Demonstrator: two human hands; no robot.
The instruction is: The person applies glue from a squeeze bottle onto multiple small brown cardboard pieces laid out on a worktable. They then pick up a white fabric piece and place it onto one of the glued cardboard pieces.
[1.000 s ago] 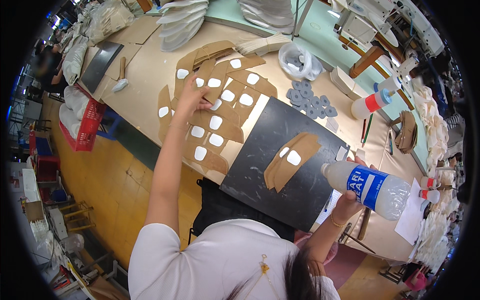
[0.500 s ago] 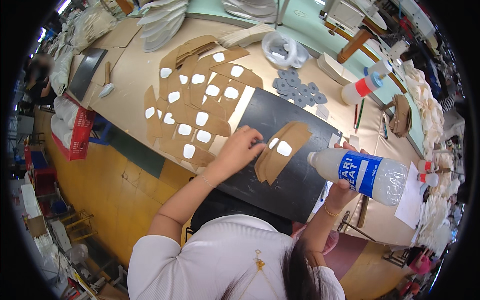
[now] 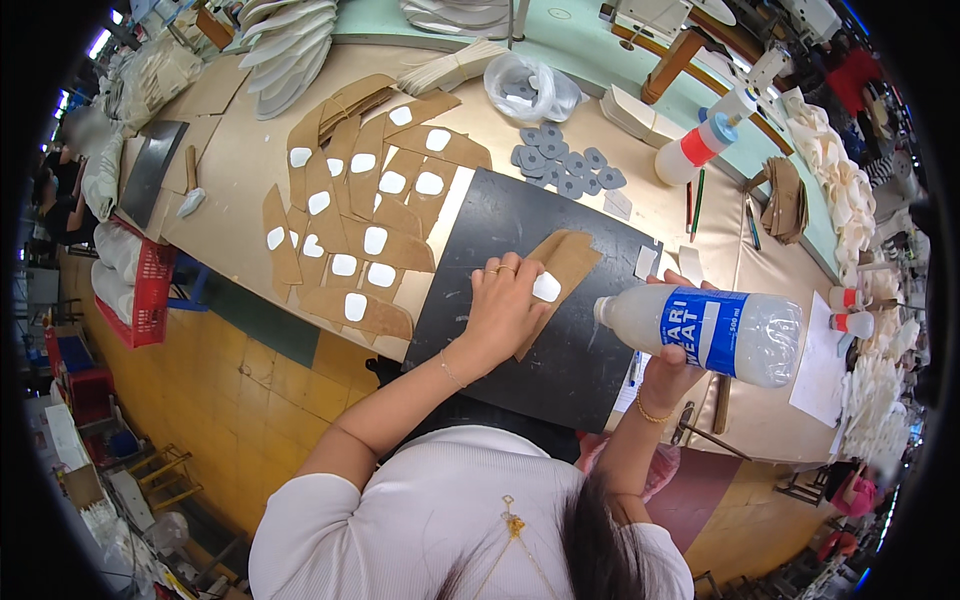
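Observation:
My right hand [image 3: 672, 372] is wrapped around a clear plastic bottle [image 3: 755, 335] with a blue label, held tilted so that its narrow nozzle end points left. Whitish contents show through its wall. Under the nozzle's left side, flat brown cut pieces [image 3: 566, 262] lie overlapped on a black mat [image 3: 470, 225]. One white patch [image 3: 546, 287] shows on the upper piece. My left hand [image 3: 505, 305] lies over their left edge, its fingers bent and close together on the brown material. It covers most of the lower piece, and its thumb is hidden.
Many brown pieces with white patches [image 3: 375, 240] spread left of the mat. Beyond it lie grey pieces with dark dots [image 3: 570, 170] and a plastic bag [image 3: 525, 88]. A red-banded bottle [image 3: 694, 150], pencils [image 3: 698, 205] and a dark-handled tool [image 3: 722, 402] are on the right.
My left hand has moved right and down onto the brown pieces, covering the left white patch. The bottle stays in my right hand, still tilted. The whole view has shifted slightly.

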